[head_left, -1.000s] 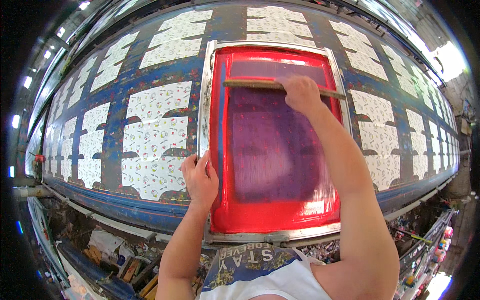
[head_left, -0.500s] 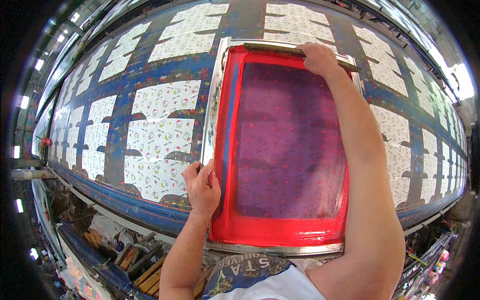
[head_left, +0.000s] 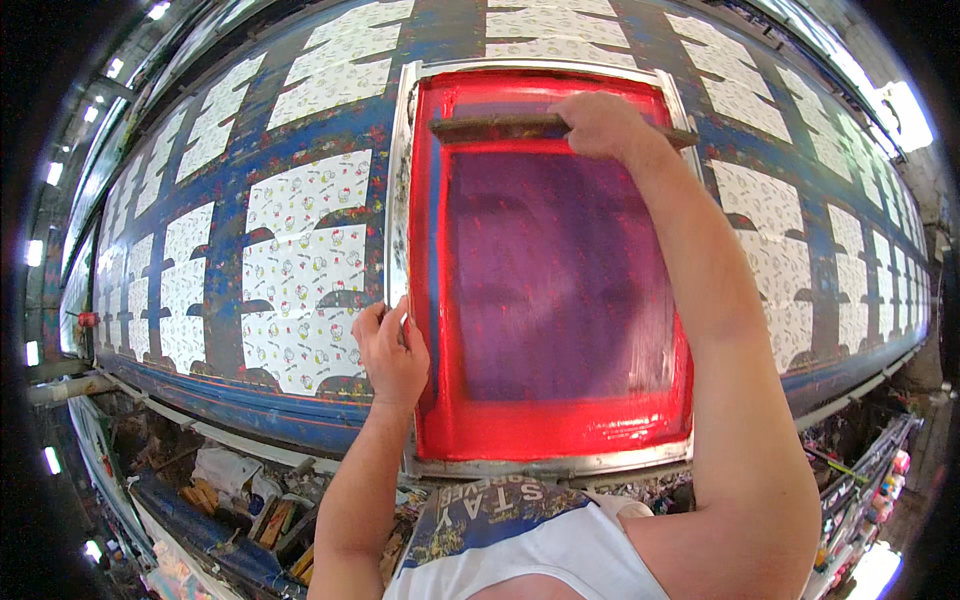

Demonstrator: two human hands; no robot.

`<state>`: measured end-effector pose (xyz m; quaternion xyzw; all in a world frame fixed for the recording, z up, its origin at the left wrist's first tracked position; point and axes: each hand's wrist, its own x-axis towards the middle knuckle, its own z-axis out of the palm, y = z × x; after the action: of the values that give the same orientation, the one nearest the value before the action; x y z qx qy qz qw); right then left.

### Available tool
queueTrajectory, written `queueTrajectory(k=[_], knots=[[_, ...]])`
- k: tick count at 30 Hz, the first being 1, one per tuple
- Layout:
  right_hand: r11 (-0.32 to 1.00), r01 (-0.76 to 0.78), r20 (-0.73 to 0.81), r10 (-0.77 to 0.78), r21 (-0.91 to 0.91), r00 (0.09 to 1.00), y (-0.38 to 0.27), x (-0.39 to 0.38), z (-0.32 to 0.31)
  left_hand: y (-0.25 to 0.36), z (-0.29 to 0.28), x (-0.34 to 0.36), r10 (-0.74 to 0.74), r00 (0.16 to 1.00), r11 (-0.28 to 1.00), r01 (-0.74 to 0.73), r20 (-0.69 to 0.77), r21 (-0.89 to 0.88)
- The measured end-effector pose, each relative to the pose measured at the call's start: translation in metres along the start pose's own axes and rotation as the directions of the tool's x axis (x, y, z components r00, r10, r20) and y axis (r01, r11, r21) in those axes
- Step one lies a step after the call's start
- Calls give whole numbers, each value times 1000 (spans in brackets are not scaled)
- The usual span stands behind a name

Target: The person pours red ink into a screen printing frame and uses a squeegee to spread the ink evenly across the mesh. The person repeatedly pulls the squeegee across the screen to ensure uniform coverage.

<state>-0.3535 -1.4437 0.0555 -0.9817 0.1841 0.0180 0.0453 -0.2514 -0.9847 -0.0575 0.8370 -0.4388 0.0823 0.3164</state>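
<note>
A screen printing frame (head_left: pixel 398 200) with red ink round its purple mesh (head_left: pixel 560 270) lies flat on the long table in front of me. My right hand (head_left: pixel 600 125) is closed round a long dark squeegee (head_left: pixel 490 127), which lies crosswise over the far part of the mesh. A band of red ink runs along the squeegee's near side. At the frame's left side rail, my left hand (head_left: pixel 392 350) grips the edge, its fingers curled round it. More red ink (head_left: pixel 540 425) pools at the near end of the screen.
White fabric pieces (head_left: pixel 305 270) with small printed figures lie in rows on the blue, ink-stained table (head_left: pixel 225 350), left, right and beyond the frame. Below the near edge, wood scraps (head_left: pixel 270 520) and rags show at left. Bottles (head_left: pixel 885 490) stand at lower right.
My right hand has drawn the squeegee from the screen's far edge a little toward me, with red ink in front of it. My left hand stays on the frame's left rail.
</note>
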Motion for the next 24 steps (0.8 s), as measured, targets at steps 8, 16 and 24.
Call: queueTrajectory(k=[8,16,24], knots=[[997,9,80,-14,70,997,-108,-145,4,-16,4,-4,47,998,997,-50,-38,-59],[990,-62,66,54,127,996,-216,-284,20,-24,9,-5,19,998,996,-24,-54,-91],[994,-58,23,56,97,998,-285,-375,35,-21,5,-8,3,1000,996,-5,-24,-84]])
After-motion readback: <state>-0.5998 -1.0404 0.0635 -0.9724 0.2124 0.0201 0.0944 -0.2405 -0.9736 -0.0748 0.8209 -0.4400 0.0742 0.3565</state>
